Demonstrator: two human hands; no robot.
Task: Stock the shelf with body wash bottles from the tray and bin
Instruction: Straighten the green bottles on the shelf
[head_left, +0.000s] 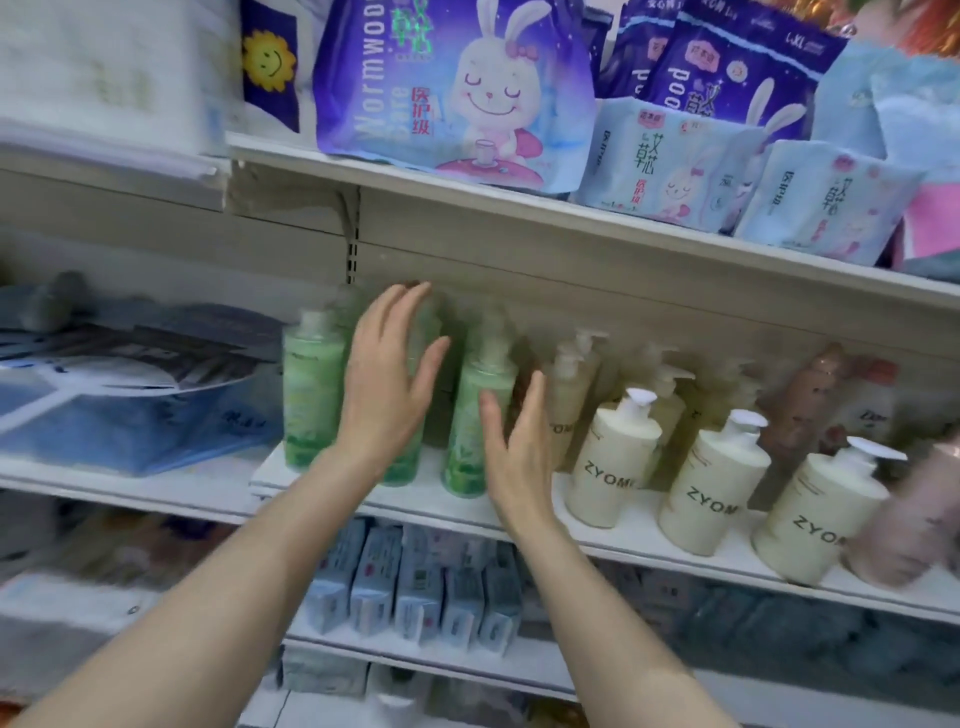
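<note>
- Left hand (387, 382): raised in front of the green bottles (480, 415) on the middle shelf (623, 540). Fingers are straight and spread and grip nothing. Whether the palm touches the bottle behind it cannot be told.
- Right hand (514, 447): at about 4 o'clock from the left hand, edge-on beside the right-most green bottle. Fingers are extended and hold nothing. Contact with the bottle is unclear owing to blur.
- Task items: the green bottles stand upright in a cluster at the left end of the stocked run. The cream pump bottles (613, 457) marked ZYOM stand at 3 o'clock of them, running toward 4 o'clock along the shelf edge. Pinkish bottles (904, 514) close the row at the far right.
- Tray and bin: neither is in view.
- Step in hand, as judged: squaring up the green group with both open hands, not placing a new bottle.
- Recommended method: keep both palms flat on the outer bottles and press inward evenly and low on the bodies, so the tall, narrow bottles slide and do not tip.
- Risk: the front green bottle stands near the shelf lip, and the cream bottles are just beside the right hand. A sideways knock could topple a pump bottle.
- Surroundings: packets printed with a rabbit (457, 88) lie on the shelf above, at 12 o'clock.
</note>
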